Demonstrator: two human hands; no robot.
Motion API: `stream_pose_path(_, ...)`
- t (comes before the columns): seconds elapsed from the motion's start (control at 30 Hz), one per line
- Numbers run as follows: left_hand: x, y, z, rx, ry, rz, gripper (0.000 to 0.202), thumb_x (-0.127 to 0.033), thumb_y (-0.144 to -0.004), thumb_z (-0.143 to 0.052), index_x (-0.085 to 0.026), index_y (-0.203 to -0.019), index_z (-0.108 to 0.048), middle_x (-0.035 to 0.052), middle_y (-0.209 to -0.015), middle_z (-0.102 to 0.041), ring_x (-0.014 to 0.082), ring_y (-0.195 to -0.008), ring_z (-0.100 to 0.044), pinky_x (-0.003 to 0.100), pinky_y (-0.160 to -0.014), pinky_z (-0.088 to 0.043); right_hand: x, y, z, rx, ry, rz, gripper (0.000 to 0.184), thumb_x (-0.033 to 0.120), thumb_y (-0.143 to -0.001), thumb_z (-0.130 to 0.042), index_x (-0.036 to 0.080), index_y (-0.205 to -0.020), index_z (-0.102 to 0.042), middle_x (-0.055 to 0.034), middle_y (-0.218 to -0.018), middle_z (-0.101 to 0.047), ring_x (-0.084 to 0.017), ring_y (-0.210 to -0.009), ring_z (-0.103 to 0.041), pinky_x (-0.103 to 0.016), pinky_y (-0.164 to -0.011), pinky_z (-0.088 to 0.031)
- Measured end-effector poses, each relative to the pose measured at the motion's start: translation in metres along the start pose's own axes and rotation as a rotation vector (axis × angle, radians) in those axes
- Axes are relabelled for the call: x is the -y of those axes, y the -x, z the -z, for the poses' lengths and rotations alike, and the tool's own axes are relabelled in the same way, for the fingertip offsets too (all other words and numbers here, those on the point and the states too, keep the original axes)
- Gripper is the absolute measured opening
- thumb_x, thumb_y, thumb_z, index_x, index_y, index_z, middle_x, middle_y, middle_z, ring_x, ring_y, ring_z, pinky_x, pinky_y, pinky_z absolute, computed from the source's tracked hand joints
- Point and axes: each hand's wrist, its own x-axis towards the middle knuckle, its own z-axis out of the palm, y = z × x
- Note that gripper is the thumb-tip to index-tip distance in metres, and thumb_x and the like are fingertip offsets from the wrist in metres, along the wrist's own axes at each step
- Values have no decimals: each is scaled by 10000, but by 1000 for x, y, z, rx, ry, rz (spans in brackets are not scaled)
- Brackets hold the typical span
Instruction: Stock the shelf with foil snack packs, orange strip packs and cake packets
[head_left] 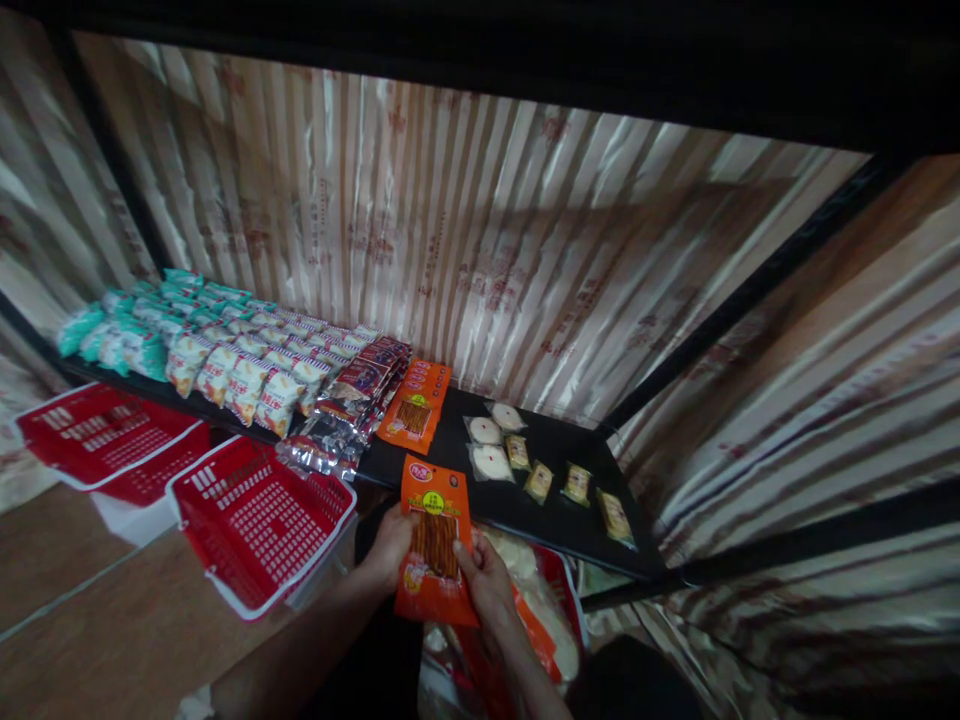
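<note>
An orange snack packet with a clear window showing brown strips is held upright between my two hands. My left hand grips its left edge, and my right hand pinches the right edge with the thumb on the front. Just beyond, a matching orange packet lies on the black shelf. Beside it on the left are dark red and silver packets in an overlapping stack. To the right lie round white wrapped snacks and several small yellow packets.
White-and-orange bags and teal bags stand in rows at the shelf's left. Two red baskets sit below its front edge. Under my hands is another basket with white and orange packets. A black post slants on the right.
</note>
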Motion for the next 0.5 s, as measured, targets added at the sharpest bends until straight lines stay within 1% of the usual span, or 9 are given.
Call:
stream_pose_path(0.1,-7,-9,3,7,39,-14,181,-153,-617,-611,-148,-797,-605,16,-646,-665,185,-641,-644,287,-615,-498,2,-11,-7,-24,-20,24,358,564,-646,-574,234,-730,-464,11,-653,-593,-171,-606,-580,-291,-582,-470)
stream_pose_path(0.23,-14,-25,8,-85,-11,-24,162,-75,-651,-539,-154,-785,-583,0,-624,-653,152,-592,-629,254,-585,-488,6,-27,-15,-75,-4,57,357,539,-622,-591,226,-650,-422,49,-550,-486,-117,-507,-474,-244,-512,-408)
stream_pose_path(0.3,-18,-31,9,-125,-47,-33,163,-58,-660,-533,-157,-781,-577,3,-630,-654,147,-588,-627,245,-576,-485,7,-37,-17,-99,41,89,349,529,-624,-580,223,-625,-411,63,-525,-440,-101,-486,-428,-228,-487,-373)
stream_pose_path(0.4,-27,-38,9,-154,-88,-58,166,-37,-668,-518,-160,-767,-570,7,-629,-653,144,-579,-622,237,-562,-478,8,-53,-20,-120,137,131,302,496,-647,-548,214,-630,-441,64,-530,-421,-97,-495,-402,-225,-496,-354)
stream_pose_path(0.5,-36,-46,10,-144,-141,-90,183,-19,-680,-474,-164,-741,-569,7,-612,-646,140,-556,-610,226,-538,-464,9,-68,-24,-140,215,143,269,470,-659,-523,207,-636,-469,64,-531,-412,-98,-498,-390,-227,-504,-346)
